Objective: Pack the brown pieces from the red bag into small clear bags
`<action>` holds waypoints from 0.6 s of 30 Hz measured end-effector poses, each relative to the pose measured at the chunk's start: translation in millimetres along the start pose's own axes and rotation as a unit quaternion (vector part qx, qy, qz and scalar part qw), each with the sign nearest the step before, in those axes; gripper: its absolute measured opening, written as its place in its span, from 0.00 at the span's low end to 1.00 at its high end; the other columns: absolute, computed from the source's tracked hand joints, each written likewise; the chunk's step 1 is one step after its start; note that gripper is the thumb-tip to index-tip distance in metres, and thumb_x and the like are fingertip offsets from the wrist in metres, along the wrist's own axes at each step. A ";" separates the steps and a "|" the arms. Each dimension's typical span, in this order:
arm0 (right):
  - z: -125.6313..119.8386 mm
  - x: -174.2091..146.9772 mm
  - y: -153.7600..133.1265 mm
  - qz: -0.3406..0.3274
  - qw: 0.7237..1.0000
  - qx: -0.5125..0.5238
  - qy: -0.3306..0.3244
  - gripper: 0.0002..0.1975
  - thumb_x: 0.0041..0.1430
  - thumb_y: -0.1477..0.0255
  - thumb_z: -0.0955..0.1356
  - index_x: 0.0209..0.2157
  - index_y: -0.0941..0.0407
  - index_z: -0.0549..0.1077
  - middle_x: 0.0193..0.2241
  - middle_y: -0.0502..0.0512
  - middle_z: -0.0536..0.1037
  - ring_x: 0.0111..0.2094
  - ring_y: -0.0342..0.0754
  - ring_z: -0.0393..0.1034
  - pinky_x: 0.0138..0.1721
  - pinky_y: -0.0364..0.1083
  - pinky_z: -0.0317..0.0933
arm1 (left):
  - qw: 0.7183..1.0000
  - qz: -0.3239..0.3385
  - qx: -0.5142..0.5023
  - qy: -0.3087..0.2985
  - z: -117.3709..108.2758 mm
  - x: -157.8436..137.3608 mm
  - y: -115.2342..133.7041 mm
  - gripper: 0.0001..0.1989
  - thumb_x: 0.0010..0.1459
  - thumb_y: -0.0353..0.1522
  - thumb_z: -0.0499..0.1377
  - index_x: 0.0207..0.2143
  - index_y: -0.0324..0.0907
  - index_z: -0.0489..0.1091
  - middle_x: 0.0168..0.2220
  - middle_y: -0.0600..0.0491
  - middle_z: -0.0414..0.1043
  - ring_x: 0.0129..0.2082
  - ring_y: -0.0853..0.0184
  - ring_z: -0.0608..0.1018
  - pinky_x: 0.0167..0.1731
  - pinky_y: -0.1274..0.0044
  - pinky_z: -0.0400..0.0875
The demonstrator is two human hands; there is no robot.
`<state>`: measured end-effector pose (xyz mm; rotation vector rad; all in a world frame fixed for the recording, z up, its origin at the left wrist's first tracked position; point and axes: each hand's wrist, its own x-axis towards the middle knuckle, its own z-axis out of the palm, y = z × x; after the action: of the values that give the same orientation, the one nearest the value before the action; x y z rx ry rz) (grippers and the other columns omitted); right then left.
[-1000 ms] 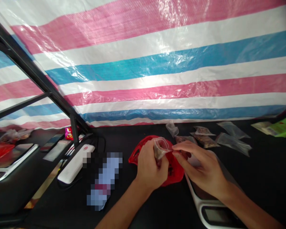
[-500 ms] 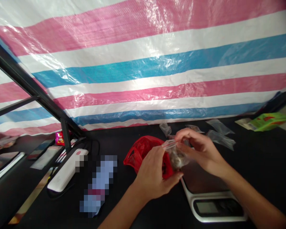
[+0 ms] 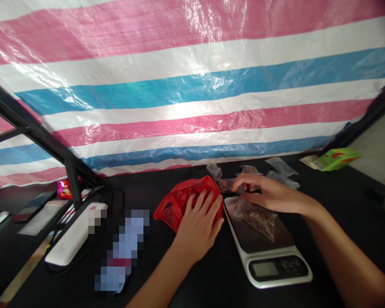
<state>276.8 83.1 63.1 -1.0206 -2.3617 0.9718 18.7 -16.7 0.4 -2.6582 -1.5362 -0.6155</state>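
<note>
My left hand (image 3: 200, 224) rests palm down at the mouth of a crumpled red plastic bag (image 3: 171, 207). Its fingers are spread and reach into the opening, where the tips are partly hidden. A clear plastic bag of brown dried bits (image 3: 258, 220) lies on the dark plate of a white kitchen scale (image 3: 252, 273). Just above the top end of that bag is my right hand (image 3: 269, 192), fingers bent, with a gap between thumb and forefinger. The scale's display shows no readable digits.
Behind the scale lie several small clear plastic bags (image 3: 282, 167), some filled. A green packet (image 3: 340, 159) sits at the back right. To the left are a white power strip (image 3: 77, 233) with cables and a blurred-out blue item (image 3: 125, 248). A striped sheet (image 3: 192, 98) hangs behind.
The clear bag, held up between both hands before, now lies on the scale. My left hand has moved onto the red bag's mouth. My view has shifted slightly right.
</note>
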 end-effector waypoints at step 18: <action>-12.5 -16.4 2.5 0.050 0.999 0.002 0.005 0.17 0.67 0.54 0.70 0.47 0.51 0.79 0.31 0.50 0.76 0.30 0.47 0.69 0.30 0.44 0.62 | 0.975 -0.032 -0.099 0.199 -11.4 -4.0 4.6 0.18 0.71 0.29 0.54 0.61 0.46 0.69 0.63 0.40 0.60 0.63 0.54 0.68 0.62 0.60 0.69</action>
<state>296.1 77.6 68.7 -1.1499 -2.3187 1.0029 17.0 -24.7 10.4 -2.4099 -1.5104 -1.2749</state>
